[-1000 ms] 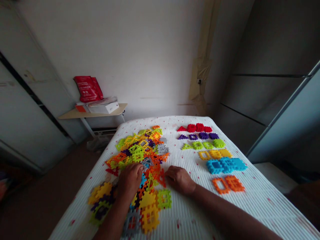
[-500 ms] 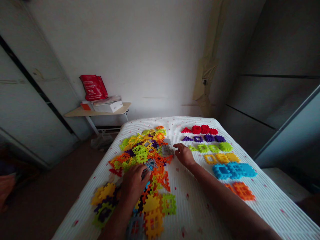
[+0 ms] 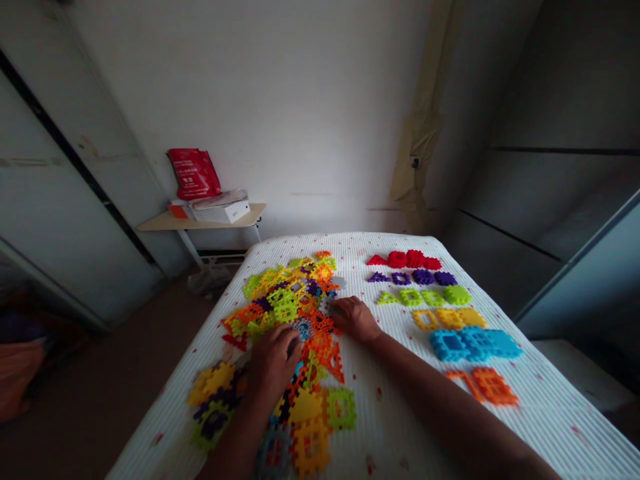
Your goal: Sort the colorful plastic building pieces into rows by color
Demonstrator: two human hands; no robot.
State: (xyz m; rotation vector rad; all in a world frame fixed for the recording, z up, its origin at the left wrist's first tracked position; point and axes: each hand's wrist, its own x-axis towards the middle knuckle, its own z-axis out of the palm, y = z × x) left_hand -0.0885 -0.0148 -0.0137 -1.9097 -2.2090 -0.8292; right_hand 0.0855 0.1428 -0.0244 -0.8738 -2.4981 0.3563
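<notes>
A heap of colourful interlocking plastic building pieces (image 3: 283,307) spreads over the left half of the bed. My left hand (image 3: 274,360) rests over the heap with fingers curled and thumb bent in. Something dark shows between thumb and fingers, too shaded to make out. My right hand (image 3: 356,319) is at the heap's right edge, fingertips bent down onto a grey square building piece (image 3: 326,305), partly covered by them. Just beyond lies a flat light-grey piece (image 3: 339,283). Close to my left thumb is a blue-grey piece (image 3: 303,328).
Right of my hands, pieces lie in rows by colour: red (image 3: 397,260), purple (image 3: 423,276), green (image 3: 410,297), yellow (image 3: 449,318), blue (image 3: 475,344), orange (image 3: 495,387). A small table (image 3: 165,222) with a box and red bag (image 3: 194,175) stands beyond the bed's left side.
My right hand has moved left and down, and its raised fingers are now bent onto the grey square piece. My left hand has stayed nearly in place. The view has shifted slightly.
</notes>
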